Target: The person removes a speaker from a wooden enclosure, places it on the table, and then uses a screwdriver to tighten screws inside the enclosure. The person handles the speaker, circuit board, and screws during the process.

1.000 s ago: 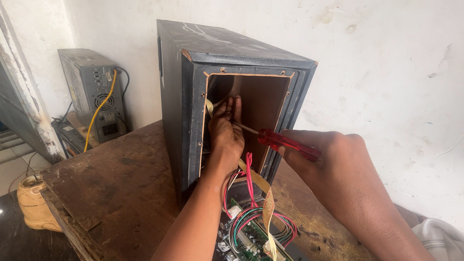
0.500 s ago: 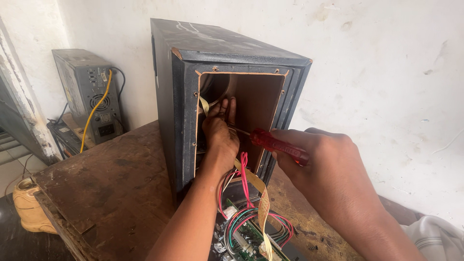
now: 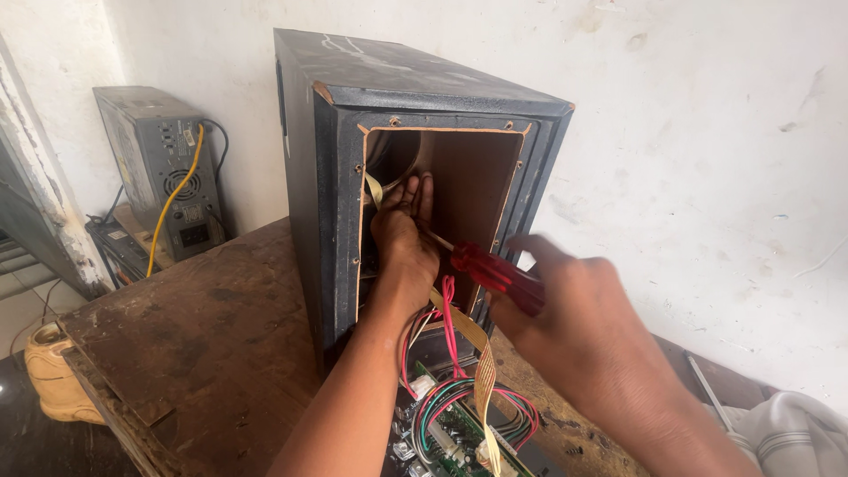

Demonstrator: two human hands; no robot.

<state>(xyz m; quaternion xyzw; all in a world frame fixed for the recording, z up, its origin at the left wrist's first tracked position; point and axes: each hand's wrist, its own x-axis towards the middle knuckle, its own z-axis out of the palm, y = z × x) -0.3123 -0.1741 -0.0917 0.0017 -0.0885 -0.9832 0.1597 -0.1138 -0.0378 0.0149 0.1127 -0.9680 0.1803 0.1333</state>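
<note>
Inside speaker cabinet [image 3: 318,203] — left hand [image 3: 405,234], screwdriver [image 3: 490,272] tip.

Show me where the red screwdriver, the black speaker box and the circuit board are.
red screwdriver [image 3: 495,272], head view, on its handle
black speaker box [image 3: 309,203], head view, on its left side wall
circuit board [image 3: 459,437], head view, on its green surface

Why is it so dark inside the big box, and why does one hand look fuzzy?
Head view: daylight brightens the white wall, but the speaker box shades its own inside, so the left hand sits in dimness; the right hand, close to the camera with the red screwdriver, looks slightly soft.
</note>
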